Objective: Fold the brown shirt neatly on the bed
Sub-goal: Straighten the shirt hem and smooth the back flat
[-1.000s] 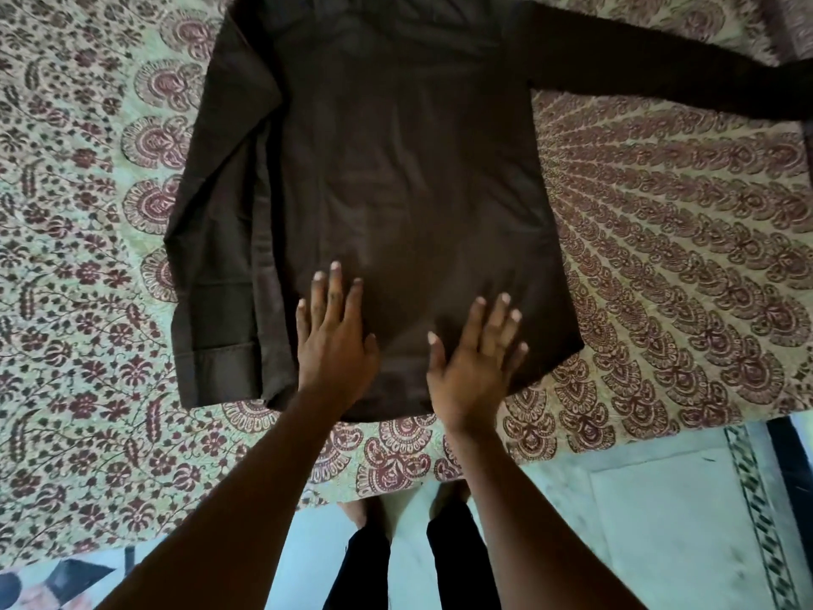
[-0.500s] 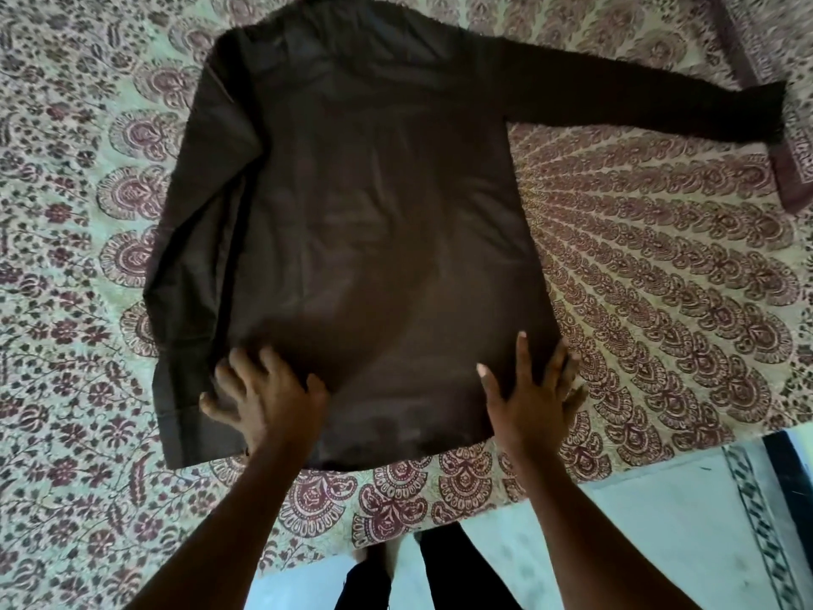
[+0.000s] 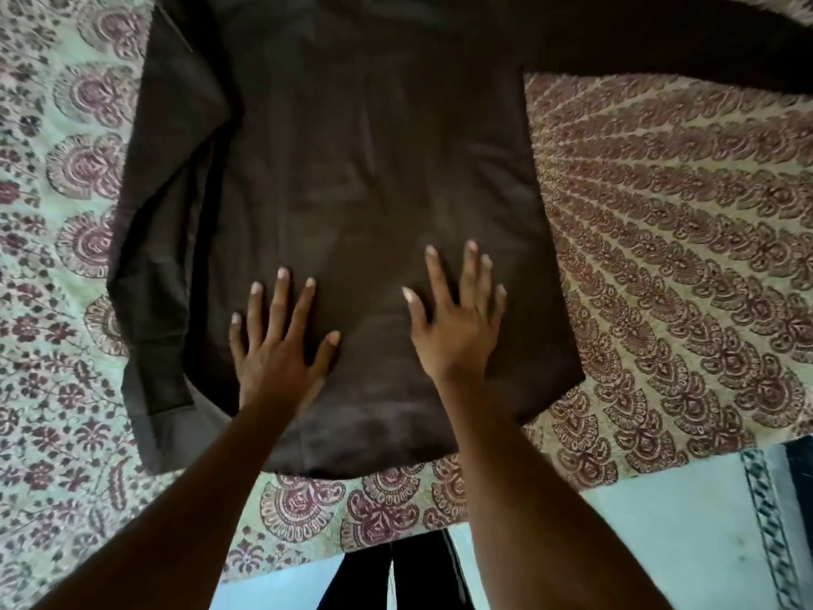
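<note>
both hands moved inward, left hand (image 3: 276,358), right hand (image 3: 455,334) flat on brown shirt (image 3: 374,169)

Brown shirt (image 3: 374,169) spread flat over the patterned bed (image 3: 660,257) — no raised obstacles. Open bedspread lies to its right, below the outstretched sleeve (image 3: 660,41), and along the left edge; both hands — left hand (image 3: 277,358), right hand (image 3: 457,332) — occupy the lower hem.
</note>
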A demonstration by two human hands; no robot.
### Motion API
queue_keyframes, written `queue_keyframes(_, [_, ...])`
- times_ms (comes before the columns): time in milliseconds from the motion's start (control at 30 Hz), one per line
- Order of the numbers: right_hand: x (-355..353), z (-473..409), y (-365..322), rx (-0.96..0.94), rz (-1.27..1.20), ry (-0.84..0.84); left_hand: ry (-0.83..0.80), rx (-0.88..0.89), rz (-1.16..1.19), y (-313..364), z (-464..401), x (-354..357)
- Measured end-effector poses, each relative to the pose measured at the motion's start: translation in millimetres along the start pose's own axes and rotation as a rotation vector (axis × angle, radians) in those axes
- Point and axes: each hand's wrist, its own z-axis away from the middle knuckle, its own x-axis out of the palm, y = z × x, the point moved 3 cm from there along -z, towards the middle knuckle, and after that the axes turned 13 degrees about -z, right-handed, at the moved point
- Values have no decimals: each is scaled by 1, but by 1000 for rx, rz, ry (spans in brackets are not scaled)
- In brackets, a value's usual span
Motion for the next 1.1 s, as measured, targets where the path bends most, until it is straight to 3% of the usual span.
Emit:
queue_keyframes(133, [-35, 63, 69, 196, 58, -66, -56, -92, 10, 7, 6, -14])
queue_keyframes(267, [-51, 39, 78, 103, -17, -181, 13, -164, 54, 25, -45, -40])
queue_keyframes(367, [-48, -30, 28, -80, -46, -68, 144, -34, 52, 34, -108, -55])
queue_keyframes(467, [-22, -106, -40, -226, -115, 3, 176, 21, 42, 33, -170, -61])
queue_keyframes(633, [39, -186, -138, -305, -225, -145, 210, -72, 97, -5, -229, -57])
queue_keyframes(700, [53, -191, -136, -256, -183, -174, 185, -108, 89, -22, -226, -44])
queue_keyframes(900, [7, -125, -22, 11, -20, 79, 105, -80, 70, -28, -214, -38])
queue_keyframes(1100, [-31, -48, 61, 356, 103, -53, 5, -97, 74, -27, -217, -37])
